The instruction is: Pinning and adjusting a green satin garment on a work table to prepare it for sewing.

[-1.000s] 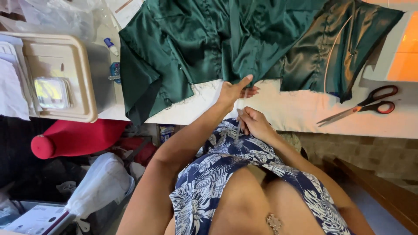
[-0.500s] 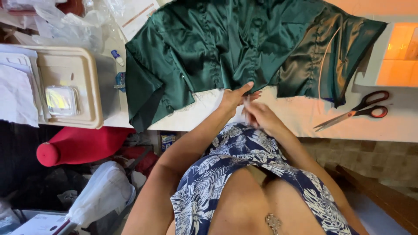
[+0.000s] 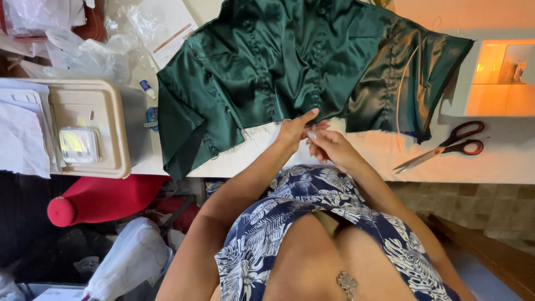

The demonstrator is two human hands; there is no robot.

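fingers of the left hand [image 3: 293, 129] and right hand [image 3: 329, 146] are pinched shut together on the near hem of the shiny dark green satin garment [image 3: 290, 67] spread on the white table [image 3: 490, 161]. this looks like fine handwork at that hem; it calls for a steady pinch. right of the garment lie red-handled scissors [image 3: 446, 146]; left, a beige plastic case [image 3: 89, 128]; cluttered room.

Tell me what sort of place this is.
Probably a home sewing or dressmaking workspace. Both hands, the left hand and the right hand, work at the hem of a green satin garment spread on a white table, with red-handled scissors alongside.
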